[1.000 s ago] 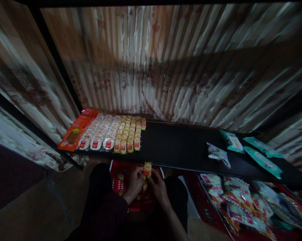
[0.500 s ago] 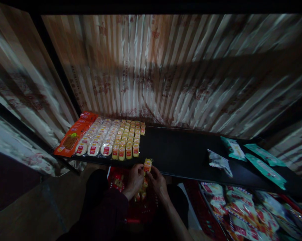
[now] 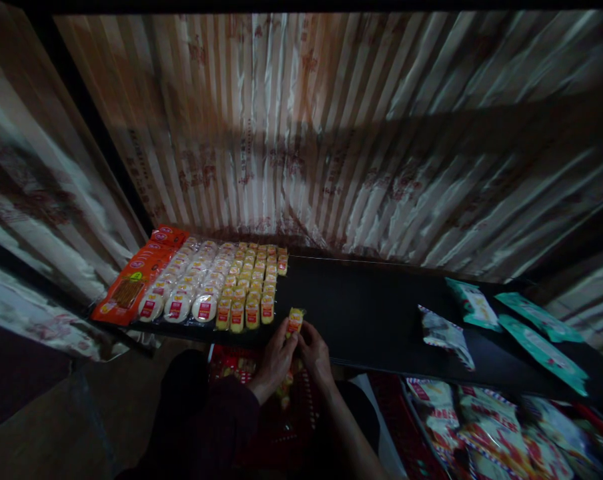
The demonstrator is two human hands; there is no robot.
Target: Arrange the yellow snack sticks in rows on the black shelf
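A small yellow snack packet (image 3: 295, 320) with a red and white label is held upright at the front edge of the black shelf (image 3: 351, 300). My left hand (image 3: 276, 357) pinches its lower left side. My right hand (image 3: 315, 351) closes on its lower right side, fingers bent. To the left stand rows of matching yellow packets (image 3: 252, 312), the last row shorter and only at the back. Below my hands, a red basket (image 3: 286, 437) between my knees contains more yellow packets, partly hidden by my hands and forearms.
Round white packets (image 3: 177, 305) and orange packets (image 3: 127, 291) fill the shelf's left end. On the right lie a silvery packet (image 3: 445, 337) and several teal packets (image 3: 544, 353). Lower right, another basket holds large snack bags (image 3: 494, 423). A striped curtain (image 3: 281, 133) hangs behind.
The yellow packet has risen slightly, from just in front of the shelf's edge to over it, with both hands still at it. The camera view has shifted a little.
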